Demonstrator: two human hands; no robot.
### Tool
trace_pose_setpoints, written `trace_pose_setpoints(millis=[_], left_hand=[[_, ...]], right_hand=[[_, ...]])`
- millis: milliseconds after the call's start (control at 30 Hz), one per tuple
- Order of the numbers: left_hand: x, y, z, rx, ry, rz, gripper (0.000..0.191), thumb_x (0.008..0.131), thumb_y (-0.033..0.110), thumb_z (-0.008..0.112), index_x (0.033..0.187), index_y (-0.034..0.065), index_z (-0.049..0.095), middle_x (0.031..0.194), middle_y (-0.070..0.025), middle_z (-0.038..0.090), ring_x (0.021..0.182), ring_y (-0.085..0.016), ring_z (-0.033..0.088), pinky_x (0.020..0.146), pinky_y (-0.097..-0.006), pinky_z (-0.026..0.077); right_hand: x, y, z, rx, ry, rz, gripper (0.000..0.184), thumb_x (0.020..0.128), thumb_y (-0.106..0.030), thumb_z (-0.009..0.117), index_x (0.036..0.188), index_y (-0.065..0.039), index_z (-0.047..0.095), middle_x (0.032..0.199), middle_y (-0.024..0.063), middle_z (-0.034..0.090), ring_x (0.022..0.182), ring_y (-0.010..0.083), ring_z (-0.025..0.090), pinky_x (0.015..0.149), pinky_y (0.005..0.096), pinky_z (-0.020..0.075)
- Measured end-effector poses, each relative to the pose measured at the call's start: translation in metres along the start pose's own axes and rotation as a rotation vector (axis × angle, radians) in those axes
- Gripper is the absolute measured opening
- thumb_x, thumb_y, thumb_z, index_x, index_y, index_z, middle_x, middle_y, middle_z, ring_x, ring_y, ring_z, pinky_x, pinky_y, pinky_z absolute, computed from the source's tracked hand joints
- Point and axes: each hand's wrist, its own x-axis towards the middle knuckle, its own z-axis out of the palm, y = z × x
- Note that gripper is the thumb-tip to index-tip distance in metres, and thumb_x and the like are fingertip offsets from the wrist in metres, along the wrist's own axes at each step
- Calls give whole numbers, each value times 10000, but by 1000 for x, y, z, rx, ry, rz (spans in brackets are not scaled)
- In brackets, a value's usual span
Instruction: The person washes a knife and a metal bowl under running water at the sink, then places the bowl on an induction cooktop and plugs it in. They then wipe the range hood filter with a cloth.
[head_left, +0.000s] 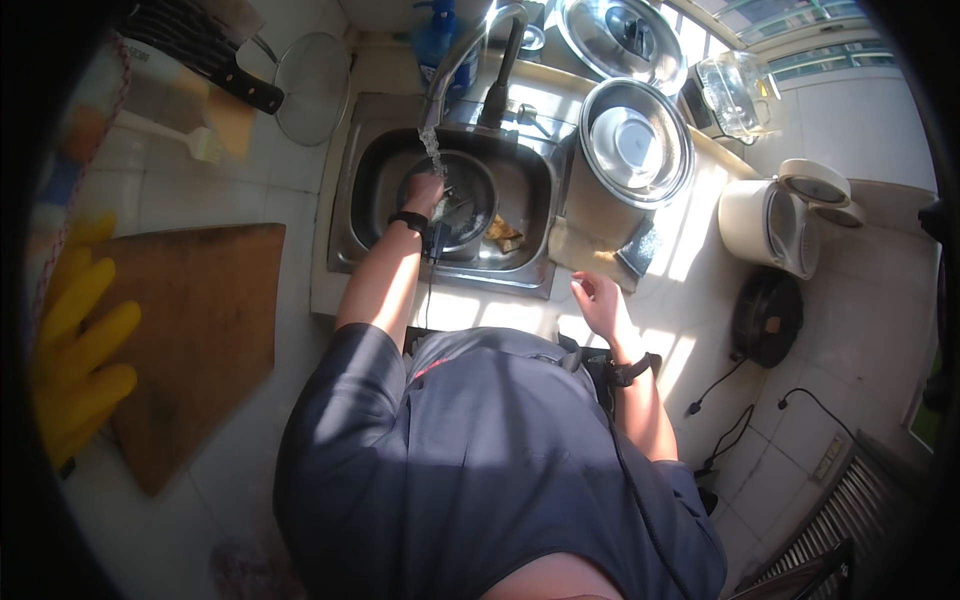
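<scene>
My left hand (425, 193) is in the steel sink (532, 161), closed up over a round dark pan or bowl (480, 187). Water pours from the curved faucet (452, 66) right beside this hand. The fingers are too small and turned away to show whether they hold something. A brown and yellowish scrap (505, 233) lies in the sink, right of the pan. My right hand (596, 300) hovers near the counter's front edge, fingers loosely curled and nothing seen in them. Just beyond it lie a beige cloth (581, 247) and a dark grey scouring pad or cloth (639, 247).
Right of the sink stand nested metal bowls (679, 150), a steel lid (667, 52), a glass container (739, 94), a white appliance (757, 221) and a black round appliance (766, 319). At left are a wooden cutting board (202, 330), yellow rubber gloves (82, 337), a strainer (313, 88) and a black-handled knife (251, 88).
</scene>
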Motion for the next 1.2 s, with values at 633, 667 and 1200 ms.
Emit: trace_pose_setpoints(millis=[633,667,1200], left_hand=[[-80,-4,-128,230,-73,275,363,902,259,765,1162,9,717,1063,-168,761,1009,-301,732,886,-380,564],[-84,-8,-134,274,-98,271,388,894,275,774,1170,9,712,1078,-182,757,1019,-326,729,890,-393,565],[-81,-19,-116,37,-350,-157,449,996,394,677,1217,5,636,1097,-171,710,919,-311,728,816,-423,589]], right_hand=[[199,14,192,-235,-335,208,447,1032,-328,416,1158,-14,708,1224,263,691,1170,479,633,994,492,533],[201,14,190,-236,-348,206,360,1002,-252,459,1109,-40,730,1197,226,707,1151,461,648,984,502,537],[213,-94,137,-223,-52,-65,242,841,-169,756,1007,-39,636,955,175,730,960,393,696,827,483,567]])
